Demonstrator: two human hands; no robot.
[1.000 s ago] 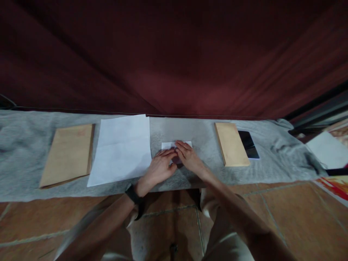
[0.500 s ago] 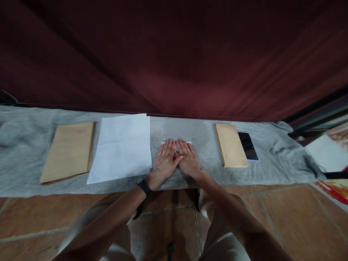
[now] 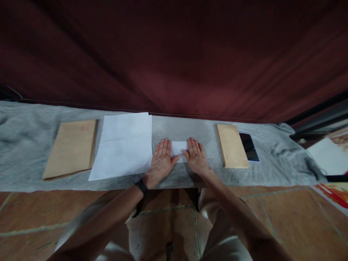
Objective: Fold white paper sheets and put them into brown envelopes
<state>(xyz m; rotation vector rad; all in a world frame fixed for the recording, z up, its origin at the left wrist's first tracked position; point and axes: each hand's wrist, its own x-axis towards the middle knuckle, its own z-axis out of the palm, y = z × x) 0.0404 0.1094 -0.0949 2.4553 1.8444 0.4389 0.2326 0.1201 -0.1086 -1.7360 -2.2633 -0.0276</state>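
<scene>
We note a small folded white paper lying flat on the grey cloth, between our two hands. The left hand rests palm-down with fingers spread on the paper's left end, and the right hand lies the same way on its right end; neither hand is clenched or gripping, both simply press flat, thumbs angled inward toward the paper's near edge. Judging from its compact size beside the full sheets, the paper appears already folded down, and the flat palms suggest the crease is being pressed; we cannot tell how many folds it carries or whether more are due. Just left of the left hand lies a stack of unfolded white sheets, its near corner almost touching the wrist, which wears a dark band. Further left sits a brown envelope stack. Well to the right of the right hand lies a second brown stack, with a dark phone just beyond it. A maroon curtain hangs behind.
</scene>
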